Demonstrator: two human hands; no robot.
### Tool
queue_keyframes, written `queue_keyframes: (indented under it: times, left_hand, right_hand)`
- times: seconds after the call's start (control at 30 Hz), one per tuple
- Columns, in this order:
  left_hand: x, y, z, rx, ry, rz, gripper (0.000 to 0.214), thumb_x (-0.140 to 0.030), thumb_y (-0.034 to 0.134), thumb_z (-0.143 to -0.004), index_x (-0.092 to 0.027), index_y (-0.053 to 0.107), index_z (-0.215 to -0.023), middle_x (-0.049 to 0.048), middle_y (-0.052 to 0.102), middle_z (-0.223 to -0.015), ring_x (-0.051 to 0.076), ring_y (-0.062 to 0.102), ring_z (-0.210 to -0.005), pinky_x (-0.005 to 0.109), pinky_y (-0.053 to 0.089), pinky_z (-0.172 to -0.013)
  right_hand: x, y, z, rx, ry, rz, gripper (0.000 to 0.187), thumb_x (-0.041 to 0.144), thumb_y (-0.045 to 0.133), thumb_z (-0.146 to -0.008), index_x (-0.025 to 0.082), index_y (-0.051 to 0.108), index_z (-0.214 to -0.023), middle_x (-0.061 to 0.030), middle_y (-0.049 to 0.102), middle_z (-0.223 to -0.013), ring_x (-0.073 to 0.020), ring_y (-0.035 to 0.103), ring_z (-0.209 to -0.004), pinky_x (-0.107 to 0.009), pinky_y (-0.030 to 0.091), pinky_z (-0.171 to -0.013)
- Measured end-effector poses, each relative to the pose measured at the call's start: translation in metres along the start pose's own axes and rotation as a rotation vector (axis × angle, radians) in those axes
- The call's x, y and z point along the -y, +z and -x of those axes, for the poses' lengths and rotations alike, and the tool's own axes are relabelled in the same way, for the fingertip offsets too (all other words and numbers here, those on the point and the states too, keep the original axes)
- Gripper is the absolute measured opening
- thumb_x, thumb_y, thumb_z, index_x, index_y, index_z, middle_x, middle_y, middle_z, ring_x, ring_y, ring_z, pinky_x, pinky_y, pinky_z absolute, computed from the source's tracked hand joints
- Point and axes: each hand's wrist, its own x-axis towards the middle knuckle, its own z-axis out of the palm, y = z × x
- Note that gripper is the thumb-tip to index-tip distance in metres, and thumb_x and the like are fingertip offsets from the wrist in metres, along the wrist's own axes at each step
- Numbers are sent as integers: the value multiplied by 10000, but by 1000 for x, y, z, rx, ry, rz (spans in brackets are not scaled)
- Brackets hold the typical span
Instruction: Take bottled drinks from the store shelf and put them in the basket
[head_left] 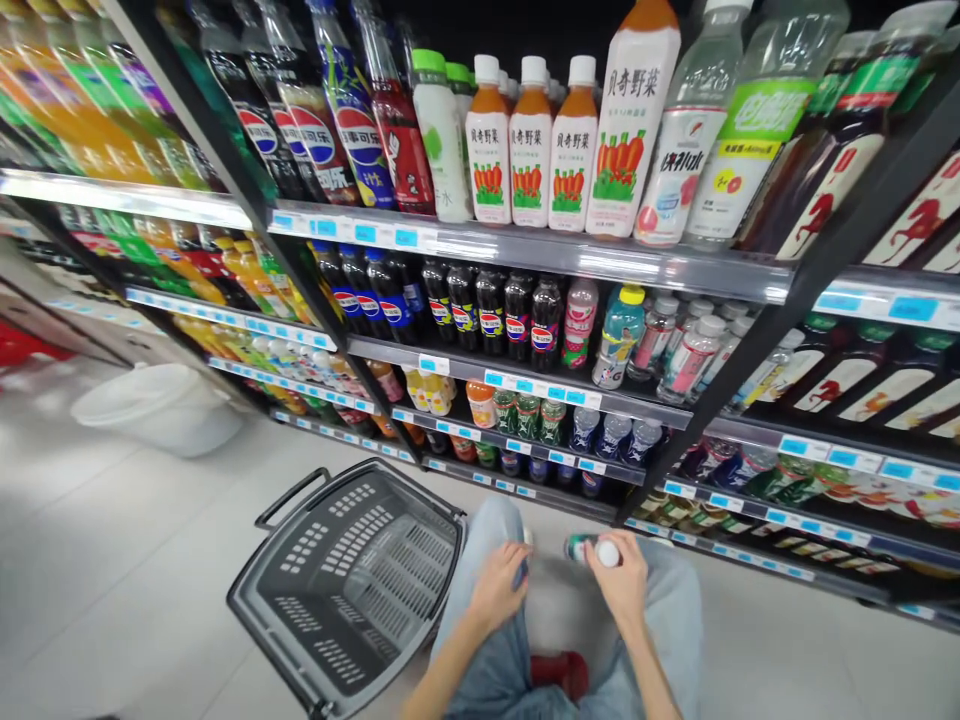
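Note:
My right hand (pixel 624 582) is closed around a small bottle with a white cap (pixel 608 553), held over my right knee. A green label patch shows left of the cap, and the fingers cover much of the bottle. Over my left knee, my left hand (pixel 501 585) has its fingers curled. A small dark blue patch shows at its fingers, too little of it to name. Left of my legs stands a grey shopping basket (pixel 352 665) with slotted walls and its handle folded outward. I see no goods inside it.
Drink shelves (pixel 525 245) run across in front of me, filled with cola, juice and water bottles above blue price tags. A white tub (pixel 161 405) stands on the tiled floor (pixel 135 580) at left. Something red (pixel 559 672) lies between my legs.

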Motion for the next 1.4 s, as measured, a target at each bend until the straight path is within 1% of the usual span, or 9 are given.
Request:
queue_keyframes:
  times: [0.13,0.3,0.47,0.8,0.93,1.07,1.17,1.27,1.4]
  left_hand:
    - [-11,43,18,171,30,240,665,-105,692,-740,-230,597,-1385,96,646,-1370,269,601,-1307,445,492,-1202]
    - [-13,105,38,9,-144,440,609,-58,678,-730,-213,615,-1316,89,609,-1236,252,618,-1166,448,548,-1096]
    - [-7,118,37,25,-133,432,740,23,627,-672,-219,585,-1370,108,576,-1339,272,569,-1281,477,498,-1169]
    - [-20,94,33,289,-59,130,562,-52,674,-717,-160,612,-1265,164,578,-1345,310,627,-1208,484,561,-1105]
    - [-30,79,30,271,-98,91,583,-25,629,-725,-145,593,-1295,192,618,-1379,329,629,-1277,486,517,-1165]
    - [-36,64,25,160,-164,155,455,-112,649,-784,-169,618,-1235,153,701,-1227,293,687,-1134,419,564,-1044]
    - [-37,43,16,-30,-247,214,229,-276,701,-835,-212,644,-1047,91,724,-1016,256,695,-939,383,572,-900]
    - [-31,12,6,-277,-351,251,195,-389,682,-876,-222,618,-954,54,693,-881,219,659,-818,354,544,-795]
    - [-12,-38,0,-604,-511,317,263,-471,563,-939,-215,596,-991,-6,634,-766,163,605,-631,290,486,-620]
  right_hand:
    - [-27,36,49,259,52,-1,72,346,632,-858,275,643,-863,-101,708,-904,-314,741,-828,-448,631,-780]
    - [-32,55,72,525,197,145,197,202,626,-777,265,593,-960,-54,728,-914,-291,765,-895,-355,584,-800]
    - [-32,56,78,744,187,196,402,122,639,-797,222,574,-1180,-94,748,-1156,-271,759,-1071,-296,523,-870]
    - [-27,48,83,897,167,-38,502,110,650,-731,242,577,-1210,-75,743,-1170,-258,734,-1085,-310,516,-913]
    - [-24,47,80,890,154,-129,481,155,669,-726,244,612,-1195,-66,766,-1124,-249,737,-1020,-326,546,-908]
    - [-18,46,71,864,173,-197,466,291,696,-767,223,653,-1226,-42,748,-955,-231,700,-821,-351,583,-802]
    - [-17,35,61,792,258,-345,525,475,679,-860,185,647,-1296,-64,751,-953,-223,698,-791,-331,588,-699]
    - [-32,7,48,524,306,-370,517,587,665,-887,173,703,-1193,-139,771,-1115,-242,725,-878,-331,591,-694]
    - [-80,-53,39,76,208,77,421,536,574,-936,164,759,-999,-165,784,-987,-302,716,-910,-444,576,-876]
